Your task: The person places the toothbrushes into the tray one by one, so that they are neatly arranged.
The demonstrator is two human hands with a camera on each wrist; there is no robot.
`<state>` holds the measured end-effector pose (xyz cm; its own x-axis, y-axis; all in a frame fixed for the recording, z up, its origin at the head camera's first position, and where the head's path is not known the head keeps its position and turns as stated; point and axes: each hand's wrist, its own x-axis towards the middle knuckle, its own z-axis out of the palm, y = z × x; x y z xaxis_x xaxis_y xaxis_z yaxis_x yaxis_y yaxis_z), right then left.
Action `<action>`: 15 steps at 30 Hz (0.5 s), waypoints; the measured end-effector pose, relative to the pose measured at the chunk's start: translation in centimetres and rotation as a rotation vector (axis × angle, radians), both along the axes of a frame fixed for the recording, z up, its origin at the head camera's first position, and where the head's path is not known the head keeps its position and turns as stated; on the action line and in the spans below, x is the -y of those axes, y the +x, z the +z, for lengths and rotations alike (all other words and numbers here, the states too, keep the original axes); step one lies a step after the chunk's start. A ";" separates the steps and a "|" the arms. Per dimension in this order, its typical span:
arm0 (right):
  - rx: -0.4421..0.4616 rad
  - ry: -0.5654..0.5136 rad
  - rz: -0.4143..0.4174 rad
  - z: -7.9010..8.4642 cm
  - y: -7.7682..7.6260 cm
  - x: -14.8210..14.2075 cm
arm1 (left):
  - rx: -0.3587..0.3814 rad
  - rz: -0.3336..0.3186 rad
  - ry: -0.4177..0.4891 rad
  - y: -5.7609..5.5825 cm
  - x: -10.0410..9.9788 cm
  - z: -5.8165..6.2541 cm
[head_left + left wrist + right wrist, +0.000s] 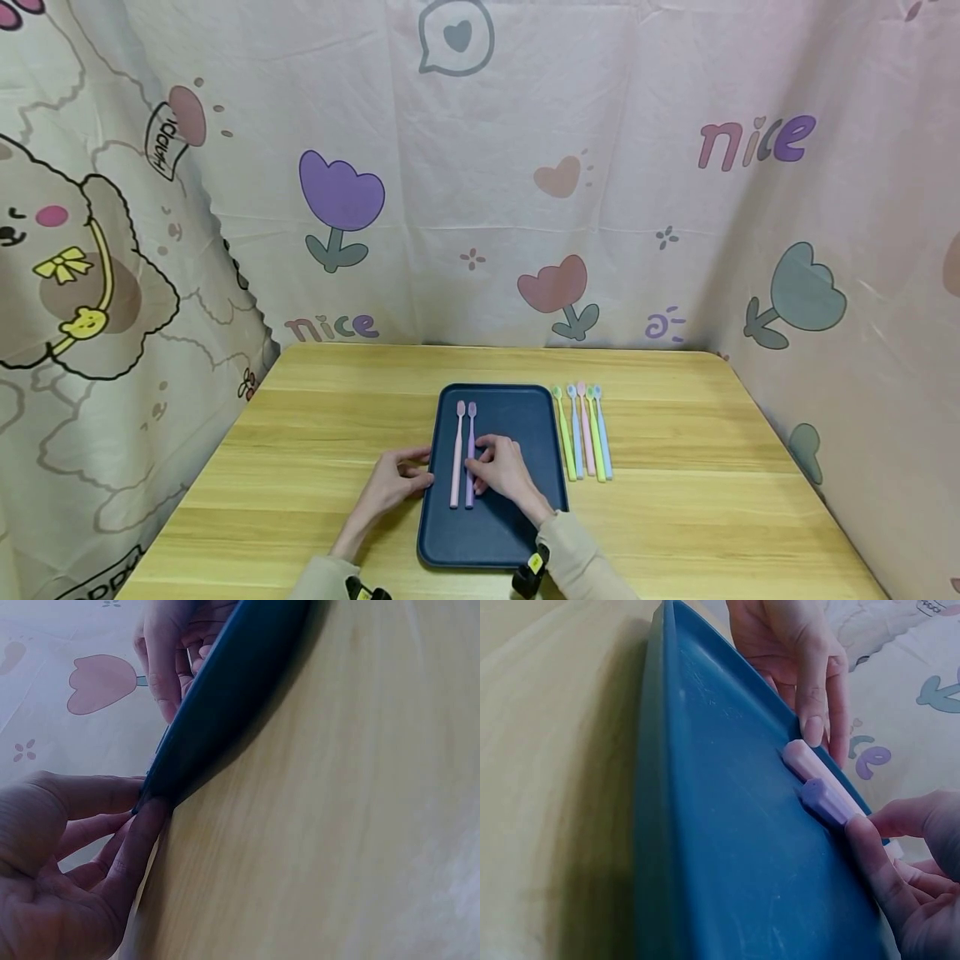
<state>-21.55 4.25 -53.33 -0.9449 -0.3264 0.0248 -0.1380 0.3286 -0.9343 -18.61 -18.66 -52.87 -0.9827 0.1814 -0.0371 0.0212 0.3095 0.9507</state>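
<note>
A dark blue tray (517,533) lies on the table with two toothbrushes side by side on it. The pink toothbrush (457,458) is nearer the tray's left side; the purple toothbrush (470,442) lies just right of it, heads pointing away. My right hand (504,471) pinches the purple toothbrush's handle between thumb and fingers, and its handle end (825,801) shows low over the tray floor. At the left rim, my left hand (395,482) holds the tray's edge; in the left wrist view its fingers (139,851) meet the rim from both sides.
Right of the tray, several more toothbrushes (585,442) in green, blue and pink lie in a row on the wooden table (712,500). A printed curtain (465,167) hangs behind the table and along both sides.
</note>
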 end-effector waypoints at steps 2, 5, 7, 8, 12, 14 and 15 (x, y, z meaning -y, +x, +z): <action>-0.003 0.002 -0.001 0.0 0.0 0.0 | 0.004 0.004 0.007 0.0 0.0 0.0; -0.004 0.002 -0.005 0.0 0.1 0.0 | 0.011 0.007 0.021 0.0 0.0 0.0; -0.002 0.001 -0.007 0.1 0.1 0.0 | 0.013 0.005 0.023 0.1 0.0 0.1; 0.001 0.000 -0.008 0.1 0.1 0.0 | 0.014 0.003 0.021 0.0 0.0 0.1; 0.007 -0.008 -0.014 0.1 0.1 0.0 | 0.003 -0.010 0.015 0.1 0.1 0.2; 0.011 -0.011 -0.013 0.1 0.1 0.0 | -0.002 -0.015 0.012 0.1 0.1 0.2; 0.013 -0.016 -0.013 0.2 0.2 -0.1 | -0.003 -0.018 0.011 0.1 0.1 0.2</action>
